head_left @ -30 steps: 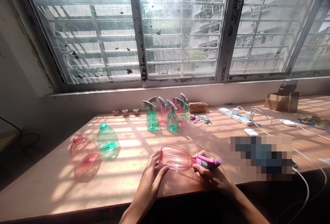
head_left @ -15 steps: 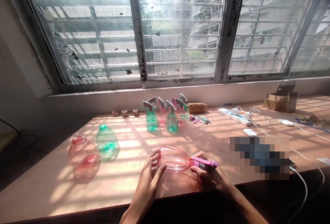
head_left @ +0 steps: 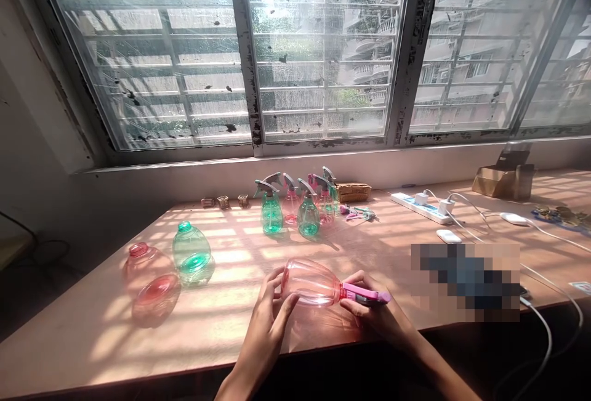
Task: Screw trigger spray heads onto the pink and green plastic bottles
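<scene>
A clear pink spray bottle point(head_left: 310, 283) lies sideways in my hands above the front of the table, its base to the left. My left hand point(head_left: 271, 311) grips the bottle's base, thumb on the near side and fingers behind. At the neck, my right hand point(head_left: 369, 308) is closed around the pink and grey spray head point(head_left: 364, 294), which sits against the bottle's mouth. Whether the thread is fully engaged cannot be made out. To the left stand a headless pink bottle point(head_left: 150, 275) and a headless green bottle point(head_left: 191, 250).
Several green and pink spray bottles with heads point(head_left: 271, 213) stand at the back. Right of them lie loose spray heads point(head_left: 360, 212) and a brown box point(head_left: 353, 192). A power strip point(head_left: 420, 207) with white cables and a blurred-out patch point(head_left: 464, 284) occupy the right side.
The spray head has turned slightly in my right hand, showing more of its pink upper side. My left hand and the bottle have stayed almost still.
</scene>
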### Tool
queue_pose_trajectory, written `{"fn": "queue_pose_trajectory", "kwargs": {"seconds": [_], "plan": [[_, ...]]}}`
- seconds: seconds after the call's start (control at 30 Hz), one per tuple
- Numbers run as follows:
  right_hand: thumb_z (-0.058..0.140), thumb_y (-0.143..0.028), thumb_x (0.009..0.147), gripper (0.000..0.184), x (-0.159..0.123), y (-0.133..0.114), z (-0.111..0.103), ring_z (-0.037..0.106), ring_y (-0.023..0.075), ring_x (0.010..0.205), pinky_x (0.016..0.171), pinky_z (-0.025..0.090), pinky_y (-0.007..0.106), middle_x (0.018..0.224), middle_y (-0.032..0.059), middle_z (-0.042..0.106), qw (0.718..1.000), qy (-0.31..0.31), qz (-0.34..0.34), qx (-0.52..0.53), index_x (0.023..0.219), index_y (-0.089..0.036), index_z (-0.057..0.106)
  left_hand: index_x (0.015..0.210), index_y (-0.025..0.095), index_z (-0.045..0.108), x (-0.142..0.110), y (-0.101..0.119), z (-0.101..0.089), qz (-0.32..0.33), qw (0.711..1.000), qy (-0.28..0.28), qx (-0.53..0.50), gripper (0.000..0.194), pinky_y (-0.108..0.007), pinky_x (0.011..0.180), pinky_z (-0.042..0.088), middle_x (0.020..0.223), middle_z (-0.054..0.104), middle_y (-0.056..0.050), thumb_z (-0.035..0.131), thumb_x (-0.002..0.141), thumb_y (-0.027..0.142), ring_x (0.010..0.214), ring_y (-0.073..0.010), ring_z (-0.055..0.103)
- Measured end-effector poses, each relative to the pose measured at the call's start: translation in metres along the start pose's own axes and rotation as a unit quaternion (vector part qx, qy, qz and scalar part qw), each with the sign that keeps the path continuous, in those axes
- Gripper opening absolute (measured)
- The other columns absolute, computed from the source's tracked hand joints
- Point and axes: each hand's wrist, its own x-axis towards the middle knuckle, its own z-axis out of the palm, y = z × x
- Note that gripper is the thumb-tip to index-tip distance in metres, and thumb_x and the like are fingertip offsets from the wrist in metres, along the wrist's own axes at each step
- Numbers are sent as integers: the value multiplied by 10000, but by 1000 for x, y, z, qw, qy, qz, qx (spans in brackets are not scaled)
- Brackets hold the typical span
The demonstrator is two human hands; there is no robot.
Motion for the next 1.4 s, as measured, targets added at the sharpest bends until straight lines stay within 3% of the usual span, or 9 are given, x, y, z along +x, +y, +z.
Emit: {"fn": "queue_pose_trajectory", "kwargs": {"seconds": [0.27,0.37,0.57,0.67,0.83,1.03,1.17,1.3,1.4], "plan": [[742,-590,880,381,-4,1,-6,530,144,499,505,381,295,662,-20,646,997,-18,13,69,821,-223,655,1486,335,527,-1,-6,-3,87,993,-32,70,528,-422,1084,508,1592,483,-110,668,978,301,1448,-319,502],[813,-481,839,297,0,1,-3,541,155,511,508,392,291,634,-46,628,999,-20,4,33,888,-236,653,1478,301,522,-1,-4,-2,60,996,-34,64,581,-454,1107,495,1593,470,-127,730,938,363,1434,-333,510],[860,-373,790,258,1,-1,1,630,190,645,584,463,295,759,-13,705,1000,14,-12,-8,896,-238,667,1383,259,621,0,-1,-3,1,1000,-20,23,432,-453,1011,567,1595,459,-147,600,1012,481,1220,-315,671],[799,-484,859,289,-2,2,-4,533,157,498,506,390,288,575,-56,599,999,-19,8,38,862,-236,650,1453,308,582,0,-4,-4,33,998,-34,51,452,-421,1025,547,1589,472,-121,626,1012,395,1324,-318,604],[752,-591,883,394,-3,5,-7,543,135,555,554,422,289,711,-27,631,996,-11,20,84,822,-217,647,1479,344,546,-1,-6,-5,95,992,-25,79,517,-393,1024,530,1596,466,-108,661,980,271,1456,-314,485],[868,-484,796,373,4,9,-2,530,128,478,482,395,271,641,-72,611,1000,-2,13,26,911,-237,613,1434,299,580,-1,-5,-3,24,998,-24,44,475,-445,1002,563,1595,447,-124,649,988,446,1181,-290,680],[795,-492,885,312,0,9,-5,564,144,525,523,417,272,612,-58,616,998,-34,11,50,953,-231,637,1417,303,598,0,-14,-1,17,999,-20,23,453,-446,958,593,1617,407,-128,606,1006,493,1068,-263,719],[795,-564,867,367,-5,9,-8,608,158,640,603,477,294,773,-3,683,994,-18,30,108,906,-218,678,1445,344,583,-1,-11,-2,50,997,-14,57,454,-429,980,570,1605,444,-108,640,996,383,1250,-302,648],[797,-556,867,365,-2,10,-6,604,156,617,602,478,296,709,-28,661,994,-15,30,108,952,-225,667,1416,334,603,-2,-3,-3,61,995,-11,78,470,-413,989,557,1585,477,-107,701,957,352,1385,-328,552]]}}
